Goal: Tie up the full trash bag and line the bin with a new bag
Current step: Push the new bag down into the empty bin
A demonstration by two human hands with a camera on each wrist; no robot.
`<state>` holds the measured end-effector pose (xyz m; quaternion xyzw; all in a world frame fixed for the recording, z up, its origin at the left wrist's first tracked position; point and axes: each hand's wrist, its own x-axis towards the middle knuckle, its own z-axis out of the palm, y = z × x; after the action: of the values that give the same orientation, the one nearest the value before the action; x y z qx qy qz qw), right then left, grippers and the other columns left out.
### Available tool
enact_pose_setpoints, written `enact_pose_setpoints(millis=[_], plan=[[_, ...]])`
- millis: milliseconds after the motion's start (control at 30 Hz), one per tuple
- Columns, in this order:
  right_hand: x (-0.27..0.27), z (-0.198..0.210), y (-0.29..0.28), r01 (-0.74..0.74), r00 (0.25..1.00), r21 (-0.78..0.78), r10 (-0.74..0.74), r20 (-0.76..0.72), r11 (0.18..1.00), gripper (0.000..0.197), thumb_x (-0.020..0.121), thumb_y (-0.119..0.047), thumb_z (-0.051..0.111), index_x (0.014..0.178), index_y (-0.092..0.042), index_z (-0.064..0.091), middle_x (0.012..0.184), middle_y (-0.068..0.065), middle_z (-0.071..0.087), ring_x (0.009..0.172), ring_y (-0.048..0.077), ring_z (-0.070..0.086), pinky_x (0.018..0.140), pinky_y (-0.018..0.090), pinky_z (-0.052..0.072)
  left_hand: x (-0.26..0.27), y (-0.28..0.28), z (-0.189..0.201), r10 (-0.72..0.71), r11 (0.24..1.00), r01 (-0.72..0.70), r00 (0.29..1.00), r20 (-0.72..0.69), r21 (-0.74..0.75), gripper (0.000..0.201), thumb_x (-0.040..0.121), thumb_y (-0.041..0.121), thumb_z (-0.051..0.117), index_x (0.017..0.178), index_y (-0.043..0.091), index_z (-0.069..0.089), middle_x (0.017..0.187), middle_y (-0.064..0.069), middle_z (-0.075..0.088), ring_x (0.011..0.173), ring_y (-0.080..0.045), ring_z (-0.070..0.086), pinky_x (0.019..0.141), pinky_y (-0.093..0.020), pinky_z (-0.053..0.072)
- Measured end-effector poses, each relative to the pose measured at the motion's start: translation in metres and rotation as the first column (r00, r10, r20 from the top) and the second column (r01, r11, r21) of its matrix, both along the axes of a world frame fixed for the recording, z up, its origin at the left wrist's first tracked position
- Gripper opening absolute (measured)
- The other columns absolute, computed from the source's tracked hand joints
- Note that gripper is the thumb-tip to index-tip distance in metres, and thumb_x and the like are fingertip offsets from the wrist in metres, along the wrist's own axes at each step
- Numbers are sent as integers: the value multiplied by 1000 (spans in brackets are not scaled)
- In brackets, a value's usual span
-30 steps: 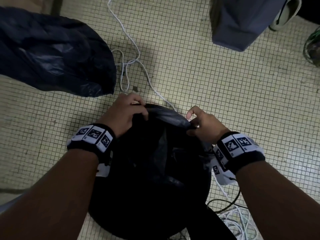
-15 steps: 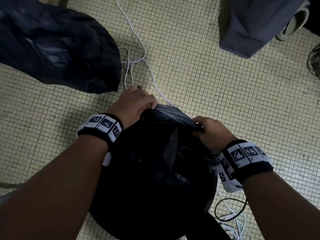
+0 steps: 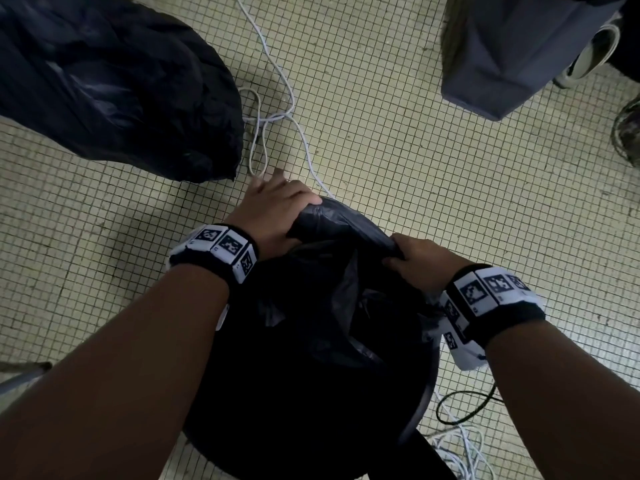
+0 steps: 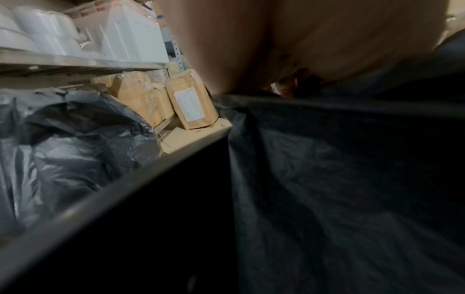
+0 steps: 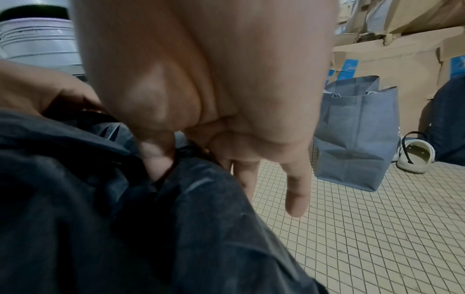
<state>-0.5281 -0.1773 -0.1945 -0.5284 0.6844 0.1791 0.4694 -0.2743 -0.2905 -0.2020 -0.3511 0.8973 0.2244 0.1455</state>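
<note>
Item, nearest: round black bin (image 3: 420, 407), hard-walled, beneath my forearms. Over its mouth, new bag (image 3: 346, 223): thin dark film, crinkled, faintly glossy. I judge it light, limp and slippery, prone to slide back inside; best held at the hem and folded over the rim.

Left hand (image 3: 273, 213): fingers curled round the hem at the far rim. Right hand (image 3: 420, 259): thumb and forefinger pinch the hem beside it; outer fingers (image 5: 297, 191) hang straight.

Beyond, on small-square tile floor (image 3: 433, 174): white cable (image 3: 277, 74), looped. Far left, full trash bag (image 3: 104, 84), bulging and creased. Far right, grey-blue fabric tote (image 3: 512, 53), boxy, soft-sided.
</note>
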Motion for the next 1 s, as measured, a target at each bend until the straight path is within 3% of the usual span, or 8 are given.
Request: enact_pose_setpoints(millis=[233, 333, 433, 533, 667, 800, 900, 1000], plan=[[9, 14, -30, -150, 969, 145, 175, -175, 978, 49, 87, -52, 58, 126, -26, 42, 118, -1, 62, 105, 23, 57, 94, 44, 38, 17, 2, 0, 87, 995, -91, 993, 85, 44, 75, 81, 67, 62, 147, 40, 40, 142, 9, 43, 124, -29, 38, 101, -52, 35], [36, 23, -58, -2, 997, -112, -7, -78, 994, 57, 83, -38, 65, 134, -28, 40, 121, 0, 60, 111, 26, 57, 104, 48, 38, 5, -1, 1, 105, 991, -113, 989, 109, 70, 55, 81, 50, 67, 132, 39, 53, 132, 7, 50, 116, -30, 42, 95, -44, 41], [73, 26, -79, -6, 995, -383, 44, 92, 924, 44, 81, -25, 71, 121, -25, 52, 112, 1, 60, 99, 20, 59, 86, 35, 51, 3, -2, -1, 120, 988, -129, 986, 114, 80, 61, 74, 28, 74, 132, 39, 55, 134, 6, 49, 113, -28, 44, 87, -37, 37], [89, 22, -85, -158, 987, -341, 161, -21, 927, 26, 85, -16, 64, 111, -20, 60, 103, 6, 63, 89, 24, 62, 69, 31, 50, 16, 0, -1, 150, 985, -157, 983, 102, 65, 81, 71, 24, 77, 144, 40, 46, 137, -2, 47, 117, -31, 47, 94, -43, 46], [81, 18, -85, -205, 979, -298, 190, -78, 932, 20, 88, -17, 60, 108, -18, 62, 97, 6, 60, 80, 25, 57, 64, 29, 42, 51, 8, 3, 339, 921, -338, 940, 25, 192, 108, 70, 8, 80, 156, 41, 23, 133, -8, 40, 124, -29, 42, 102, -46, 46], [68, 16, -86, -223, 974, -253, 201, -110, 941, 22, 87, -20, 62, 108, -22, 61, 101, 5, 59, 90, 27, 59, 69, 30, 43, 87, 19, 14, 526, 826, -456, 834, -164, 333, 83, 72, -13, 67, 135, 39, 49, 128, -4, 41, 121, -24, 46, 100, -45, 49], [63, 15, -87, -226, 971, -213, 202, -129, 951, 20, 87, -20, 62, 106, -21, 62, 107, 8, 61, 98, 29, 60, 74, 32, 49, 95, 34, 24, 540, 832, -462, 801, -258, 308, 50, 78, -9, 68, 109, 29, 68, 127, 0, 46, 114, -18, 49, 96, -37, 49], [68, 18, -90, -253, 961, -163, 229, -155, 954, 24, 87, -16, 59, 111, -18, 62, 109, 8, 62, 99, 29, 60, 78, 36, 52, 88, 47, 24, 582, 812, -535, 774, -250, 233, 45, 82, -6, 65, 117, 21, 72, 133, -1, 48, 113, -13, 48, 95, -21, 43]])
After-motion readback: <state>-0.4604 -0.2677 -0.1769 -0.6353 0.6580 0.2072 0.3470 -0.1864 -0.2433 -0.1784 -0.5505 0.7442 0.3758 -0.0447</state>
